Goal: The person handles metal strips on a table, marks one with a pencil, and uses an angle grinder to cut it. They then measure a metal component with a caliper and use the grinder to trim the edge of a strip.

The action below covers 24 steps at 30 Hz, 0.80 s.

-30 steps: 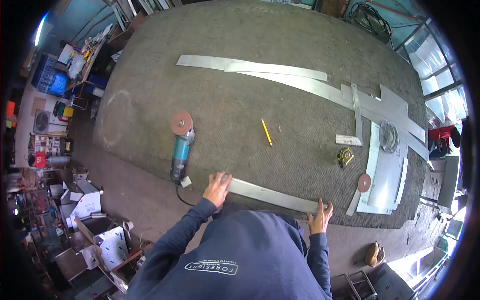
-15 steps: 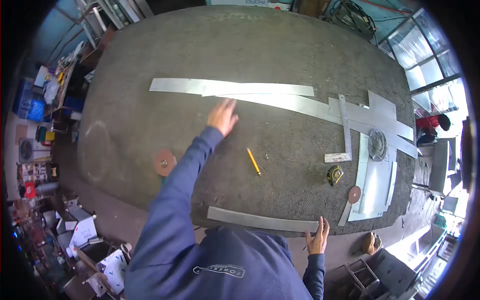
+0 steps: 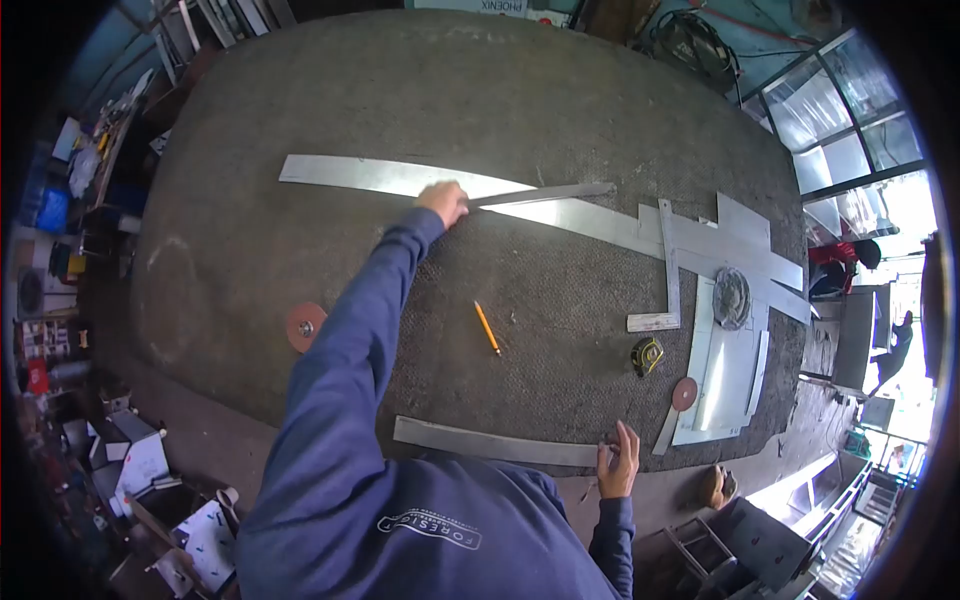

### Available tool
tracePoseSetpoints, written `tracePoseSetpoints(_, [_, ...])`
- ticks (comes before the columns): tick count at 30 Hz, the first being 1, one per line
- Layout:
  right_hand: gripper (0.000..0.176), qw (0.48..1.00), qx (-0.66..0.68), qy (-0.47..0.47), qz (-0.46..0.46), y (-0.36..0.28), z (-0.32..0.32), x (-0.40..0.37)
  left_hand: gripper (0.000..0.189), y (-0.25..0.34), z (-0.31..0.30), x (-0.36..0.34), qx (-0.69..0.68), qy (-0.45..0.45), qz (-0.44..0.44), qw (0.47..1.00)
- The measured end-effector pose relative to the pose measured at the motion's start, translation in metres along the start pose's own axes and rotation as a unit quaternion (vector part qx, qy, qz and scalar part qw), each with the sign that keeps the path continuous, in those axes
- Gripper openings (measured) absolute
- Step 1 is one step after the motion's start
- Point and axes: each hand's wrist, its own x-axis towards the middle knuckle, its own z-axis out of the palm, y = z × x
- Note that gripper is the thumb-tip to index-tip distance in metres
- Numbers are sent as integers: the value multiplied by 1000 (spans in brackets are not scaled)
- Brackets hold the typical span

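My left hand (image 3: 444,201) is closed on one end of a short metal strip (image 3: 548,194), which is tipped on edge and slants to the right. Beneath it on the table lies a long metal strip (image 3: 345,174), running from the far left toward the plates at right. At the near edge, my right hand (image 3: 620,464) has thumb and fingers apart, right at the end of another metal strip (image 3: 490,443). A yellow pencil (image 3: 487,328) rests between my two hands.
On the dark table (image 3: 300,90), a square (image 3: 671,270), a tape measure (image 3: 647,355) and several metal plates (image 3: 717,370) lie to the right. One abrasive disc (image 3: 305,327) sits at left, another (image 3: 684,393) at right. A person in red (image 3: 845,255) is beyond the right edge.
My left hand has taken hold of the short strip and tipped it up off the long one. My right hand has stayed by the near strip's end; the view has shifted slightly.
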Motion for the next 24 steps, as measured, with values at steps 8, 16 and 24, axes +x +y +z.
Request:
tracePoseSetpoints(8, [44, 934, 357, -13, -17, -86, -2, 96, 24, 121, -50, -187, -532, -85, -70, 839])
tracePoseSetpoints(16, [65, 816, 553, -127, -108, -200, 15, 81, 26, 233, -42, -279, -669, 20, -43, 742])
tracePoseSetpoints(24, [75, 937, 278, 55, -203, -192, 26, 69, 33, 260, -11, -313, -393, 48, 47, 917])
